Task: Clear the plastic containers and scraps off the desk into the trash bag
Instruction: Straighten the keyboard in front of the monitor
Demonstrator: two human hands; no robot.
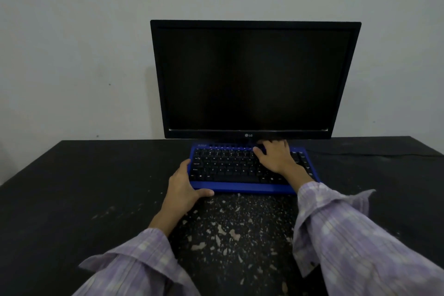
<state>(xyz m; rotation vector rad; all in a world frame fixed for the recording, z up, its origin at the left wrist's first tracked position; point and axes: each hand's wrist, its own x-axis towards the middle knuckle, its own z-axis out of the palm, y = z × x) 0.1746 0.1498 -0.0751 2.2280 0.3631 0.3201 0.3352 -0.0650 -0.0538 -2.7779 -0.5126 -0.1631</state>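
So the blue keyboard (249,168) is parked right under the monitor (254,79), tucked against its base at the back of the black tabletop (72,175), probably so the front area gets freed up. It's being held at both ends: the left hand (185,187) is wrapped around the near left corner, thumb laid along the front edge, fingers curled up the side. The right hand (276,156) is laid over the keys toward the far right, fingers spread and reaching to the back edge; whether that edge is actually gripped can't be told from here.

The scraps (230,233) are scattered on the tabletop just in front of the keyboard, between the two purple sleeves (360,235), pale flakes and crumbs mostly. Looks like that patch is what's left to be dealt with.

No plastic containers and no trash bag can be seen anywhere in view, so those are likely done already or just out of frame.
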